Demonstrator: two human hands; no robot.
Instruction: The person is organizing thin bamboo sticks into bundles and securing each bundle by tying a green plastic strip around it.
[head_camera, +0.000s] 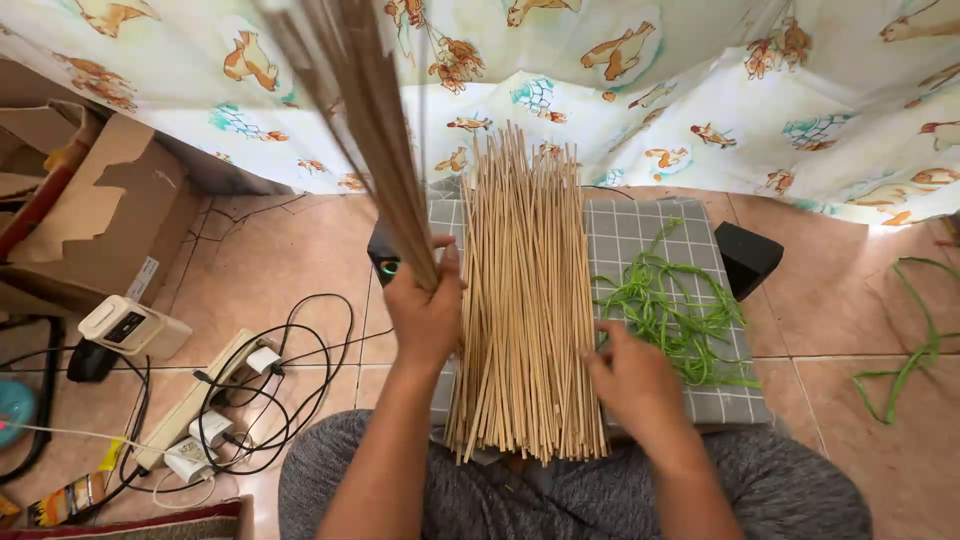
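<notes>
Left hand (425, 310) is clenched around a raised bundle of thin, straight tan sticks (365, 120). Right hand (635, 380) rests with curled fingers on the flat stick pile (525, 300), which lies across a grey checked fabric pad (640, 235) beside tangled green plastic strips (680, 310).

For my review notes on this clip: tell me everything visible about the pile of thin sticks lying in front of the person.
The pile of sticks is a dense layer of thin, straight, pale tan sticks that look like bamboo or dried reed. They lie roughly parallel, pointing away from the person, and fan slightly at the near end. They rest on a grey checked mat, their near ends overhanging toward the lap. The right hand touches the pile's right edge; the left hand, beside its left edge, holds up a separate bunch.
</notes>
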